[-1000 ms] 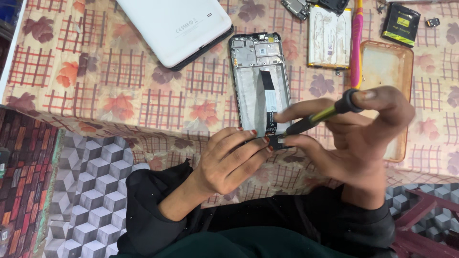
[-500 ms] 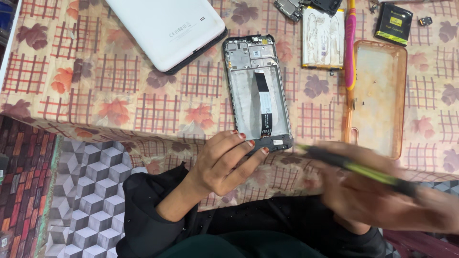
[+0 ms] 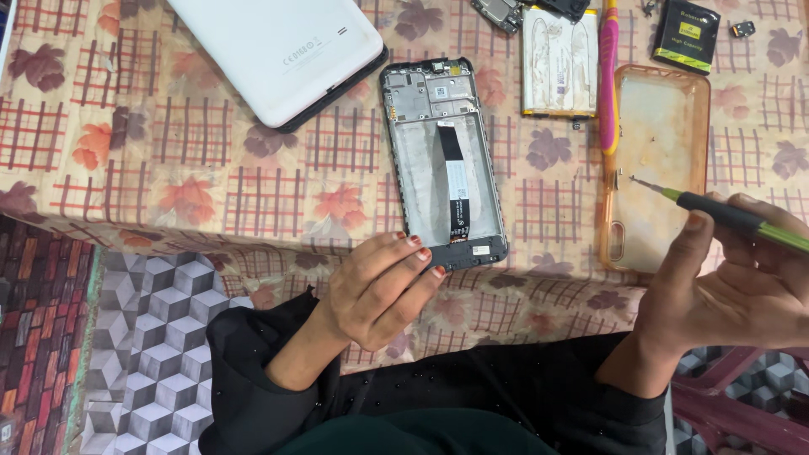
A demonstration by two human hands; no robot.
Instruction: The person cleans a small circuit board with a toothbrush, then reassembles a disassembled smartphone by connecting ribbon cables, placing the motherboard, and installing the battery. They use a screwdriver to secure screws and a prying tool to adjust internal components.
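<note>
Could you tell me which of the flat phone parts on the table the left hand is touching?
The opened phone frame, black-edged with a ribbon cable down its middle; the left hand touches its near end. The white back cover and clear orange case lie untouched.

This is looking like a small phone-repair workbench, a table wearing a leaf-patterned cloth [image 3: 211, 168]. An opened phone frame [image 3: 444, 160] is lying at its near edge, with a white back cover [image 3: 278, 50] lying left of it and a loose battery [image 3: 559, 63], clear case [image 3: 661, 168] and pink tool [image 3: 608, 76] lying to its right.
</note>
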